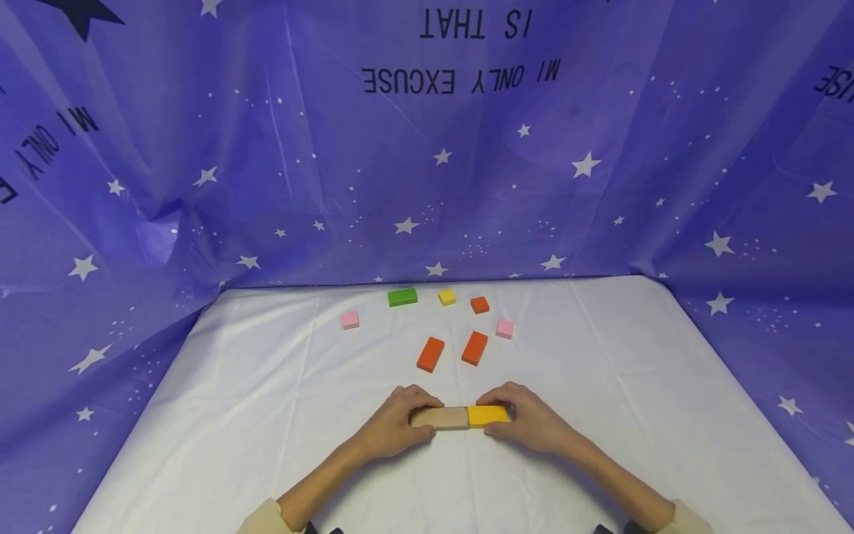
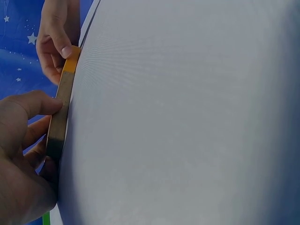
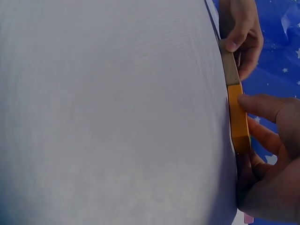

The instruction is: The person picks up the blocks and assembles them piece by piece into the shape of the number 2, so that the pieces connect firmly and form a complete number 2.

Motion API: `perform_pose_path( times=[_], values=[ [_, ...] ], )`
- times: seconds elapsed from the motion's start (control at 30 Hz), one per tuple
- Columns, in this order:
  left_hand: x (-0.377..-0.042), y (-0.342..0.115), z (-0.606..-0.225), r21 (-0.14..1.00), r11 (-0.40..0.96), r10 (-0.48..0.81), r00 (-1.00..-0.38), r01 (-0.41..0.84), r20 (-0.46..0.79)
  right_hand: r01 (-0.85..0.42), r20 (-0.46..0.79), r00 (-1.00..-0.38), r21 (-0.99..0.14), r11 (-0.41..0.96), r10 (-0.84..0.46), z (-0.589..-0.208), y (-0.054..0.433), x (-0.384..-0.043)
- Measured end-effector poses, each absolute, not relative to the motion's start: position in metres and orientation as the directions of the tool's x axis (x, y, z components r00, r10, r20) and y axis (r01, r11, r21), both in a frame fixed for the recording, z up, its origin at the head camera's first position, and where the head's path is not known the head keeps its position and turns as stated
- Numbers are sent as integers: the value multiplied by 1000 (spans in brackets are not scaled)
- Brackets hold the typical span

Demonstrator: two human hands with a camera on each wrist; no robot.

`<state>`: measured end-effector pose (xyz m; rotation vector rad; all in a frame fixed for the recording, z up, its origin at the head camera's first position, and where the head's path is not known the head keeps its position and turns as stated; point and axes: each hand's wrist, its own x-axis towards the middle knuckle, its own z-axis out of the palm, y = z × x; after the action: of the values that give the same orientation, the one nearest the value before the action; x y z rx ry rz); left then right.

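Nearest camera: cream sleeves (image 1: 263,519) at eight and four o'clock, taking the two-block join as clock centre. Behind, largest of all: purple-blue star-print backdrop (image 1: 467,196), lettering upside down. Next, white tablecloth (image 1: 200,430).

Left hand (image 1: 394,423) at nine o'clock, gripping wood-coloured oblong block (image 1: 451,419), thumb along near long side, fingers along far side. Right hand (image 1: 534,424) at three, gripping orange-yellow oblong block (image 1: 485,417), same hold. Key relation: both blocks between hands, end to end, long axes in one nine-to-three line. Touching at join, no gap visible in head or wrist views. Wood-coloured one on nine-o'clock side, nearer left hand; orange-yellow one on three-o'clock side, nearer right hand. Outer ends partly covered by hands; full lengths hard to judge.

Farther out, loose oblongs, all apart: red-orange oblong block (image 1: 430,354) at eleven, long axis one-to-seven, nearer left hand; second red-orange oblong block (image 1: 474,348) at twelve, similar axis, nearer right hand; green oblong block (image 1: 402,297) at eleven, well beyond, axis close to nine-to-three.

Smallest last: square pink block (image 1: 350,320) at ten, second square pink block (image 1: 504,329) at one, small yellow block (image 1: 447,297) and small red-orange block (image 1: 480,305) both near twelve, toward far edge.
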<state>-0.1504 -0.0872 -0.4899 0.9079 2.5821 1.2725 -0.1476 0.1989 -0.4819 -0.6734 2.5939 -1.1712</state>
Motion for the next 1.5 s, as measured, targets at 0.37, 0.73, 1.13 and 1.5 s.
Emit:
perform_pose_path(
  times=[0.37,0.73,1.13,1.5],
  values=[
    [-151,-88,-491,759,455,575,-804,467,150,-272,-16,-910,-732,625,-415,-484,179,-146],
    [-152,-90,-490,760,448,580,-800,472,155,-287,27,-922,-718,635,-386,-485,172,-143],
    [-153,-89,-493,765,448,578,-803,464,148,-291,36,-925,-706,646,-378,-488,168,-142],
    [-156,-90,-490,777,428,584,-797,463,153,-295,44,-926,-706,644,-376,-488,167,-142]
  ],
)
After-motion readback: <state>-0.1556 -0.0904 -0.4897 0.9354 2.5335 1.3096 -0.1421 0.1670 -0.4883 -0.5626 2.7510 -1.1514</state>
